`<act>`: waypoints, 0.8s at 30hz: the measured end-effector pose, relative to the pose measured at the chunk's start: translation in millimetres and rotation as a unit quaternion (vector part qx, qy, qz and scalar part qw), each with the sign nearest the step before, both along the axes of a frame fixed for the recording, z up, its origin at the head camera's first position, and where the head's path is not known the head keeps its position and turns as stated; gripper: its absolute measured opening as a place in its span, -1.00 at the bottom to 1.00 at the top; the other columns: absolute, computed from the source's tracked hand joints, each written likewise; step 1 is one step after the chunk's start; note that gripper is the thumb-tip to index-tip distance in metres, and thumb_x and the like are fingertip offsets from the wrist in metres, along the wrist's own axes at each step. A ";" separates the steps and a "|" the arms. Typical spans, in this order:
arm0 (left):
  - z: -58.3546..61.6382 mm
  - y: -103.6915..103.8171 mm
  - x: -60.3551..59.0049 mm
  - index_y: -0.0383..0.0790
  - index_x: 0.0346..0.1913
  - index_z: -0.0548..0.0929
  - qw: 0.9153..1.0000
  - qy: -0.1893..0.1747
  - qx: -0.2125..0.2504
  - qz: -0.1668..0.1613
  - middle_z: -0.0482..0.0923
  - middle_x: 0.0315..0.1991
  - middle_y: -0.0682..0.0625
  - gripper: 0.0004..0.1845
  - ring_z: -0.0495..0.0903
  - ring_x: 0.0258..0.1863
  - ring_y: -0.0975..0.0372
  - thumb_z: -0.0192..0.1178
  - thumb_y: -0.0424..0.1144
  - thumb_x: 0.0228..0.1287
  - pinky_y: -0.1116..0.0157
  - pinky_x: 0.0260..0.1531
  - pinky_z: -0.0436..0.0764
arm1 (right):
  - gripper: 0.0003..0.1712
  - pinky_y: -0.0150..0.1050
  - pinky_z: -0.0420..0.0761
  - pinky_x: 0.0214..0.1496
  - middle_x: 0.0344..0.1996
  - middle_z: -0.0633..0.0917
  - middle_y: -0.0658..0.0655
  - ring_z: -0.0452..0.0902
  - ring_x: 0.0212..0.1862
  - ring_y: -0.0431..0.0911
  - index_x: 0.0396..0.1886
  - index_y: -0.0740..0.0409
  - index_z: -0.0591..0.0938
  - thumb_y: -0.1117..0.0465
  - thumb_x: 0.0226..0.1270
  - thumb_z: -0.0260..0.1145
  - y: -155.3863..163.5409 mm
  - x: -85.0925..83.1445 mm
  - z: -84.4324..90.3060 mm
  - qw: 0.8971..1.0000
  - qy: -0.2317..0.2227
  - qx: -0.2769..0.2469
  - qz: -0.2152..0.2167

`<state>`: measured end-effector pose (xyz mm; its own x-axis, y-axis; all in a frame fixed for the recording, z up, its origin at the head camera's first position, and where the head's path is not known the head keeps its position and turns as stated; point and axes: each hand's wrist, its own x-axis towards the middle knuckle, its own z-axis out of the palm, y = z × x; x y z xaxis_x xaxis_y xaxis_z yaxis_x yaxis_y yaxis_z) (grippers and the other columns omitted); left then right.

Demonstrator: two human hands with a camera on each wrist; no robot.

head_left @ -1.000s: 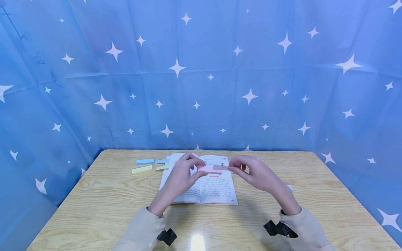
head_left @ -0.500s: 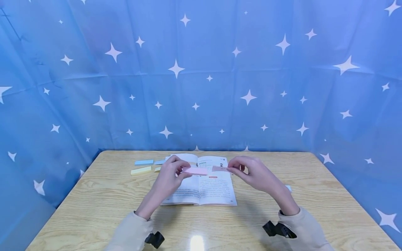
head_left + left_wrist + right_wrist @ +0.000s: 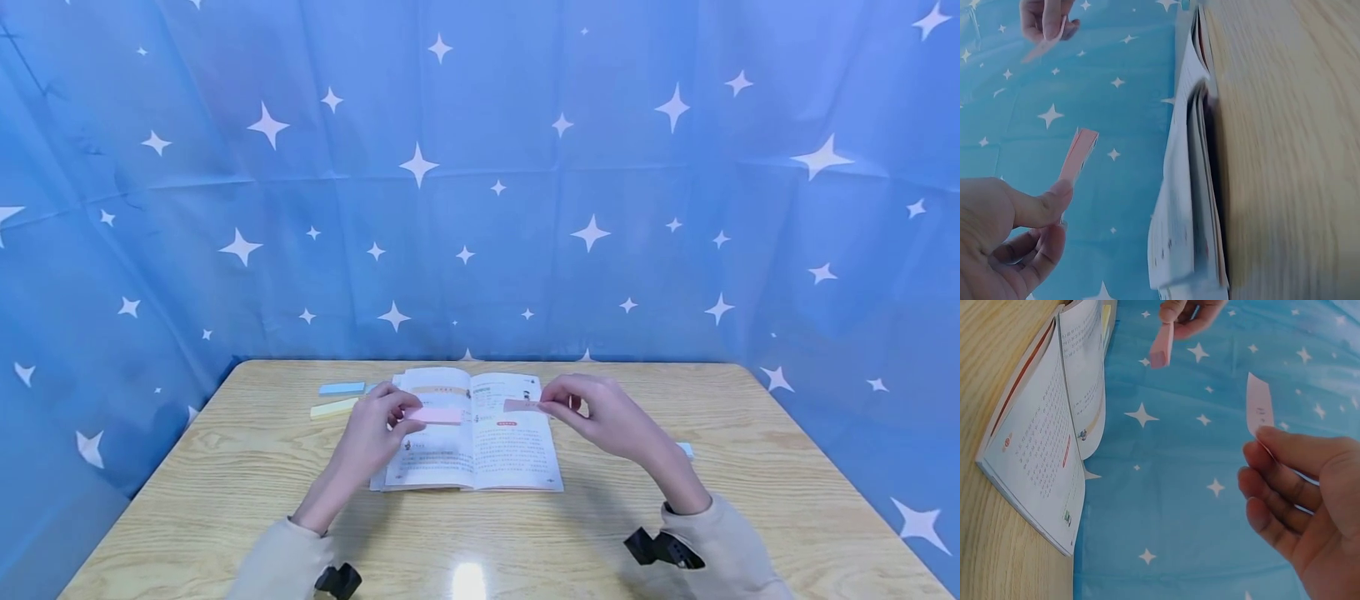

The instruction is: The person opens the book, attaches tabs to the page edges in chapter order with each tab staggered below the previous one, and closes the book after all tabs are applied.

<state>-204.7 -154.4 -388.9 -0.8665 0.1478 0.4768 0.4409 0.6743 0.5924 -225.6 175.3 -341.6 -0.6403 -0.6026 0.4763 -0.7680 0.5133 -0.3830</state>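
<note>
An open book point(image 3: 480, 442) lies flat in the middle of the wooden table point(image 3: 225, 492). My left hand point(image 3: 375, 429) pinches a pink sticky-note pad point(image 3: 435, 414) above the book's left page; the same pad point(image 3: 1077, 155) juts out past my thumb in the left wrist view. My right hand point(image 3: 592, 412) pinches a single pink sticky note point(image 3: 522, 405) above the right page. In the right wrist view that note point(image 3: 1259, 409) stands up from my fingers and the pad point(image 3: 1161, 342) shows further off. The book point(image 3: 1047, 437) lies below.
A blue sticky pad point(image 3: 341, 388) and a yellow one point(image 3: 333, 408) lie left of the book. A small pale blue piece point(image 3: 686, 450) sits on the table behind my right wrist. A blue starred cloth point(image 3: 480, 183) walls in the back and both sides.
My hands have drawn apart: the left hand carried the pink pad to the left, and the single note came off it and stays pinched in my right hand.
</note>
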 end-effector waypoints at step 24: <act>-8.3 -54.4 -14.2 -0.35 -0.25 0.76 0.996 -0.022 -0.045 0.074 0.63 -0.36 -0.08 -0.85 0.53 -0.44 0.19 0.49 -0.46 0.10 0.26 -0.41 0.55 | -0.91 -0.37 0.44 -0.45 -0.47 0.55 -0.29 0.42 -0.44 -0.31 -0.22 -0.06 0.71 0.25 0.38 0.40 1.9 -0.9 -1.8 1.000 -0.010 0.002 -0.001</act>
